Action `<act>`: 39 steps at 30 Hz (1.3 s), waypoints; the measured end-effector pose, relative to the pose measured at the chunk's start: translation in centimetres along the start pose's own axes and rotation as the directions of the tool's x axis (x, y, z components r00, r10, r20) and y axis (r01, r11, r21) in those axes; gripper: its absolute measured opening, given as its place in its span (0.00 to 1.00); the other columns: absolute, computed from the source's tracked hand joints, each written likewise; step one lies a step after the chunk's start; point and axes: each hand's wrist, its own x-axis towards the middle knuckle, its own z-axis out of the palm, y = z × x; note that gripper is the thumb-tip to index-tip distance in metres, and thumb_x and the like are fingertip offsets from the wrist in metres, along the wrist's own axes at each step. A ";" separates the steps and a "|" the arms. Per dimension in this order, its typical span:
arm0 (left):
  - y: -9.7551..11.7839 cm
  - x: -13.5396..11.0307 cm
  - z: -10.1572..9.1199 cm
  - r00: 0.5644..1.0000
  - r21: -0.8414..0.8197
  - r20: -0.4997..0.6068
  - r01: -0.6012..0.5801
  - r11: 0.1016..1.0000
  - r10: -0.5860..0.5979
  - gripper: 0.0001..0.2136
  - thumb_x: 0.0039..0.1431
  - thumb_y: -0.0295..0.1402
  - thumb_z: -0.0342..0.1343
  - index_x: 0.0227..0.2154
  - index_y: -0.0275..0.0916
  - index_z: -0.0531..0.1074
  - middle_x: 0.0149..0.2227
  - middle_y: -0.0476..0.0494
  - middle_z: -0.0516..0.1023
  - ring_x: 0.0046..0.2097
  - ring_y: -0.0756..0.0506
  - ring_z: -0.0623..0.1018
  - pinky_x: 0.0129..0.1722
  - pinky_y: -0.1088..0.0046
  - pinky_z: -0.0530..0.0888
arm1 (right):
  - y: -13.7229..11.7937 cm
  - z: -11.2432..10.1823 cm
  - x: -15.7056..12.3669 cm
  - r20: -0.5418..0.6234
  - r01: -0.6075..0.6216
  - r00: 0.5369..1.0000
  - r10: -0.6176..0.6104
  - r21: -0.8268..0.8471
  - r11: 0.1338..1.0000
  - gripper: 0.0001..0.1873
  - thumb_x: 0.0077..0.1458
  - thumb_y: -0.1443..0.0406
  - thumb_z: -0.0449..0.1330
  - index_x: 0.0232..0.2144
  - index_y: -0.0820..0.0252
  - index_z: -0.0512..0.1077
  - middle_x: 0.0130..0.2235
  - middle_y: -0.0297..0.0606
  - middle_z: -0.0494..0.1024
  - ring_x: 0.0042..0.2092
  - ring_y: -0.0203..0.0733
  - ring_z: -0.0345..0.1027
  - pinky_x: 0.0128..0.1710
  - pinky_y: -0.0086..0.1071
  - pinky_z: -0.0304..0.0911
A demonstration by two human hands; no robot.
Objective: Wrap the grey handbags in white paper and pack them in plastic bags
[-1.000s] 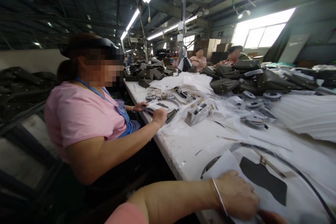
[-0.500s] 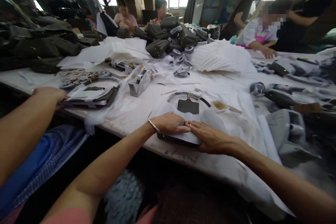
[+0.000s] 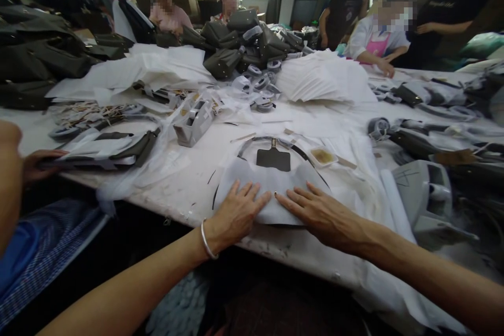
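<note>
A handbag lies flat at the table's front edge, mostly covered by a white wrapping sheet [image 3: 271,181]. Its curved handle [image 3: 301,152] and a dark hanging tag [image 3: 273,159] show beyond the sheet. My left hand [image 3: 238,212], with a bangle at the wrist, rests on the sheet's left side with the fingers spread. On the right side my right hand [image 3: 315,210] lies flat, fingers stretched toward the middle. Neither hand grips anything. A small dish [image 3: 323,156] with yellowish contents sits just beyond the bag on the right.
A tape dispenser [image 3: 192,123] stands left of the bag, another grey dispenser [image 3: 423,194] at the right. A co-worker's hand [image 3: 41,164] touches a partly wrapped bag [image 3: 114,142] at left. Paper stacks [image 3: 323,79] and piled dark bags [image 3: 236,44] fill the back; several people stand beyond.
My hands have moved apart from the middle of the sheet, and the fingers have spread out. The sheet now covers the bag's front edge more. The view has shifted slightly right.
</note>
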 end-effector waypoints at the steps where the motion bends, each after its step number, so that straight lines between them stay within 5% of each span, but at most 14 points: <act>1: 0.2 0.0 0.4 1.000 0.010 -0.008 0.014 1.000 -0.014 0.28 0.62 0.23 0.46 0.65 0.43 0.56 0.62 0.35 0.66 0.62 0.36 0.67 0.62 0.46 0.61 | 0.1 0.6 -0.2 -0.016 -0.002 1.000 0.002 0.012 1.000 0.40 0.51 0.79 0.48 0.67 0.61 0.55 0.56 0.50 0.72 0.56 0.52 0.67 0.58 0.52 0.61; 8: 2.0 -0.1 1.4 0.996 -0.010 -0.054 0.067 0.998 -0.067 0.25 0.64 0.31 0.51 0.63 0.37 0.59 0.64 0.33 0.64 0.65 0.34 0.63 0.65 0.43 0.55 | -0.7 5.4 -1.6 -0.196 -0.137 0.969 0.153 0.095 0.986 0.35 0.55 0.78 0.49 0.65 0.62 0.57 0.62 0.49 0.68 0.63 0.55 0.61 0.61 0.57 0.57; 11: 2.4 0.6 0.7 0.996 -0.100 -0.036 0.083 0.992 -0.087 0.25 0.60 0.37 0.58 0.58 0.35 0.64 0.60 0.34 0.69 0.62 0.34 0.66 0.65 0.45 0.57 | -1.2 3.4 -0.5 -0.053 -0.191 0.978 0.202 0.158 0.969 0.30 0.55 0.68 0.58 0.61 0.63 0.64 0.57 0.51 0.73 0.58 0.57 0.67 0.58 0.55 0.61; 14: 2.7 1.5 -0.4 0.992 -0.150 -0.003 0.126 0.981 -0.128 0.19 0.59 0.39 0.60 0.49 0.34 0.71 0.51 0.36 0.76 0.57 0.34 0.71 0.62 0.46 0.61 | -1.6 0.1 1.9 0.142 -0.233 0.967 0.213 0.141 0.962 0.19 0.55 0.56 0.63 0.45 0.64 0.74 0.41 0.49 0.81 0.43 0.55 0.75 0.43 0.44 0.70; 17: 3.1 2.3 -1.2 0.991 -0.131 0.061 0.127 0.983 -0.120 0.11 0.60 0.33 0.57 0.43 0.34 0.73 0.44 0.37 0.77 0.50 0.35 0.75 0.57 0.47 0.67 | -1.6 -1.8 3.9 0.259 -0.197 0.950 0.175 0.063 0.978 0.10 0.59 0.62 0.59 0.34 0.64 0.75 0.31 0.49 0.80 0.31 0.51 0.75 0.30 0.36 0.67; 20: 3.4 2.3 -0.6 0.992 -0.065 0.059 0.111 0.992 -0.108 0.13 0.63 0.25 0.48 0.48 0.34 0.72 0.44 0.36 0.78 0.50 0.36 0.76 0.54 0.50 0.71 | -1.4 -1.1 4.2 0.213 -0.073 0.975 0.068 0.016 0.997 0.10 0.59 0.73 0.54 0.32 0.64 0.75 0.29 0.47 0.80 0.30 0.49 0.75 0.30 0.36 0.67; 23: 3.5 1.5 1.6 0.993 0.031 -0.070 0.097 0.995 -0.094 0.20 0.67 0.25 0.42 0.60 0.32 0.64 0.55 0.31 0.74 0.57 0.35 0.73 0.58 0.49 0.67 | -1.4 1.7 2.7 -0.024 0.003 1.000 -0.004 -0.046 0.999 0.14 0.60 0.75 0.51 0.42 0.69 0.74 0.41 0.52 0.80 0.44 0.53 0.75 0.45 0.43 0.70; 27: 3.4 0.4 4.1 0.978 0.103 -0.196 0.085 0.991 -0.063 0.26 0.66 0.25 0.43 0.67 0.34 0.53 0.63 0.29 0.64 0.65 0.34 0.65 0.64 0.48 0.60 | -1.7 5.5 0.8 -0.290 -0.094 0.954 0.073 -0.057 0.994 0.26 0.60 0.76 0.46 0.59 0.71 0.64 0.59 0.55 0.70 0.61 0.55 0.63 0.60 0.54 0.59; 33: 2.0 0.3 2.7 0.997 0.073 -0.077 -0.011 0.997 0.016 0.30 0.64 0.24 0.45 0.68 0.39 0.50 0.63 0.30 0.65 0.64 0.34 0.66 0.62 0.50 0.62 | -1.3 4.7 0.4 -0.127 -0.181 0.975 0.183 0.021 0.983 0.29 0.59 0.74 0.50 0.63 0.67 0.60 0.64 0.51 0.64 0.66 0.59 0.54 0.65 0.63 0.45; 35: 1.2 0.2 1.7 0.994 0.078 -0.053 -0.090 0.993 0.094 0.32 0.64 0.23 0.46 0.69 0.47 0.48 0.63 0.33 0.64 0.63 0.35 0.67 0.61 0.50 0.64 | -0.8 4.0 0.3 -0.060 -0.177 0.982 0.181 0.063 0.982 0.30 0.62 0.65 0.55 0.64 0.66 0.59 0.65 0.53 0.61 0.67 0.62 0.50 0.65 0.66 0.41; 39: -0.6 0.0 -0.1 0.974 0.053 -0.012 -0.225 0.973 0.226 0.31 0.65 0.25 0.48 0.67 0.58 0.51 0.64 0.38 0.63 0.61 0.36 0.68 0.60 0.52 0.65 | 0.7 3.9 -0.3 0.044 -0.156 0.988 0.150 0.283 0.946 0.49 0.56 0.41 0.58 0.69 0.61 0.50 0.69 0.53 0.52 0.71 0.61 0.39 0.66 0.66 0.36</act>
